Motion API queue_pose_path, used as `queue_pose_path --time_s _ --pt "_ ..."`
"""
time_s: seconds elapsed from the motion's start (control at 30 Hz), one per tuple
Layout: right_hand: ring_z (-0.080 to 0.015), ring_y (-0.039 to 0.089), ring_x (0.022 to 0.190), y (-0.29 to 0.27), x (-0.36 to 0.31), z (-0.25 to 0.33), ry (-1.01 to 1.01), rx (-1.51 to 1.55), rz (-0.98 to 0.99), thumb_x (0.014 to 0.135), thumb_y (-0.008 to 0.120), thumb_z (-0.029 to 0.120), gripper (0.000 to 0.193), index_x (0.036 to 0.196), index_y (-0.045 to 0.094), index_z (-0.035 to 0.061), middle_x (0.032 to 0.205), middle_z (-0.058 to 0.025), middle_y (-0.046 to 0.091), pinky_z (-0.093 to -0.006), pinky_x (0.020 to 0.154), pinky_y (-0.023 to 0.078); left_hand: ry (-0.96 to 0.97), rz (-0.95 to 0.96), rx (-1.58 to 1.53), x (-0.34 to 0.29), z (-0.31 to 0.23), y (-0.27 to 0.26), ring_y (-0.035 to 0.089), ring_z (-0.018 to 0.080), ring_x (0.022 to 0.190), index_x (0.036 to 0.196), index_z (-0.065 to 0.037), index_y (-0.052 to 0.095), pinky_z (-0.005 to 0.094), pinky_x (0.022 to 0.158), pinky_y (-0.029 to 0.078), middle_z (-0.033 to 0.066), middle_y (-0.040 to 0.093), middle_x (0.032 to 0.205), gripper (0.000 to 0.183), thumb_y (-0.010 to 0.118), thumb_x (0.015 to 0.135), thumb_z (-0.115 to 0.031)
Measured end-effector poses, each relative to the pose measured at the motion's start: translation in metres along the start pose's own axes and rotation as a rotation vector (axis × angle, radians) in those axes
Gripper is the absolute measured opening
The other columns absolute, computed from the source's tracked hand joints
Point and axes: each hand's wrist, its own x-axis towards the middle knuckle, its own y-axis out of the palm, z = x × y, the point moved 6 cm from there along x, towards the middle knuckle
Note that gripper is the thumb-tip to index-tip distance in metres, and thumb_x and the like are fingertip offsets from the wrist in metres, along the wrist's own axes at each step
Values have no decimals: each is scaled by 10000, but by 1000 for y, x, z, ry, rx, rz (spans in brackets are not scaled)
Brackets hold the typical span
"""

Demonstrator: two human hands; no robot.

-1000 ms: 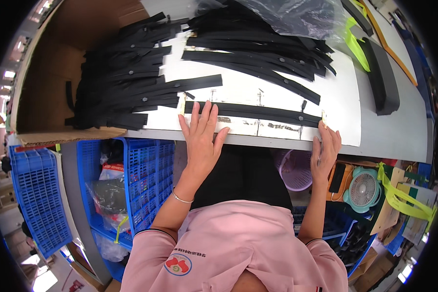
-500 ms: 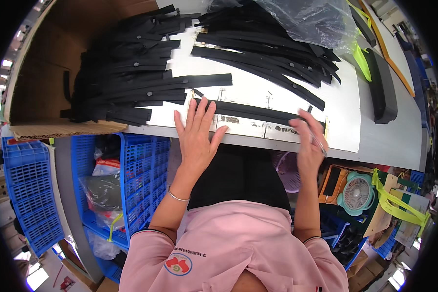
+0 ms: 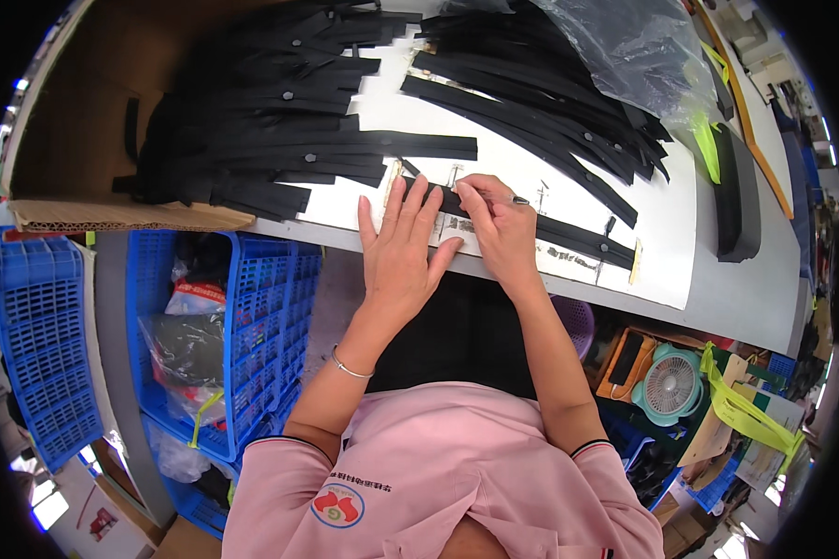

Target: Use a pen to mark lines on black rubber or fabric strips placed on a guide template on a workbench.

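A black fabric strip (image 3: 569, 234) lies along the near part of a white board (image 3: 667, 265) that carries dark marks. My left hand (image 3: 399, 247) is flat on the strip's left end, fingers stretched out. Close beside it, my right hand (image 3: 505, 233) is closed around a slim pen (image 3: 520, 200) and rests over the strip; the pen's tip is hidden by the fingers. Beyond my hands lies a layered pile of black strips (image 3: 531, 102). Another heap of black strips (image 3: 252, 140), some with small round pieces on them, spreads out to the left.
An open cardboard box (image 3: 75, 140) stands at the left, partly under the heap. Clear plastic film (image 3: 615, 56) covers the far pile. A long black block (image 3: 732, 200) lies at the right. Blue baskets (image 3: 275, 317) and a small teal fan (image 3: 671, 384) sit below the table edge.
My right hand has moved left along the strip, from its right end to beside my left hand, with the pen still held. A small dark mark or piece now shows near the strip's right end.
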Motion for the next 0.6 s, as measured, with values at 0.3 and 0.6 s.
queue_pose_path --time_s 0.3,0.6 --pt "-175 702 704 1 0 1 -83 -137 -46 1002 687 171 180 1035 726 -2 978 -74 758 -289 668 542 0 -7 1 0 0 1 363 328 1527 1482 -80 550 608 1244 103 118 496 1570 627 731 943 -344" --pt "-110 670 683 1 -3 10 -109 -98 95 987 685 97 193 921 724 -80 856 -78 756 -254 615 508 16 -24 29 1 -1 0 380 327 1514 1462 -70 564 617 1238 116 122 506 1557 619 739 932 -335"
